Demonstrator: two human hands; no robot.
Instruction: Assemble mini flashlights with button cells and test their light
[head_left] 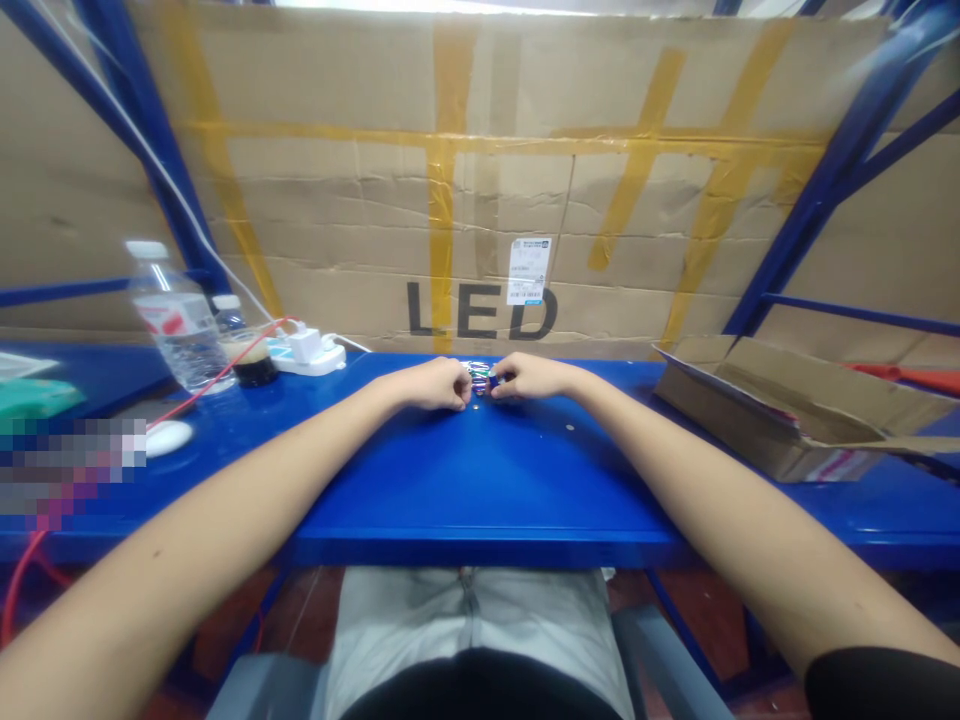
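Both of my arms reach out across the blue tabletop (495, 480), and my two hands come together near its far edge with a small shiny thing (479, 377) between them. My left hand (445, 384) is curled nearly into a fist, its bent fingers closed at the left end of that thing; my right hand (526, 376) is less tightly folded, thumb and fingertips pinching the right end. The thing itself glints silver, purple and green (it is too small and blurred for me to tell what it is). Just this side of it a tiny speck (476, 407) lies on the blue surface, and a small pale disc (570, 428) lies to the right, past my right hand. Beyond my left arm stand a clear water bottle (184, 325) with a white cap and a smaller bottle (251, 362) of dark liquid, with a white power strip (307, 355) next to them. A red cable (217, 377) crosses in front of the bottles. Off to my right sits an open cardboard box (757, 430), and behind the table a large cardboard sheet (337, 230) bears the letters LED.
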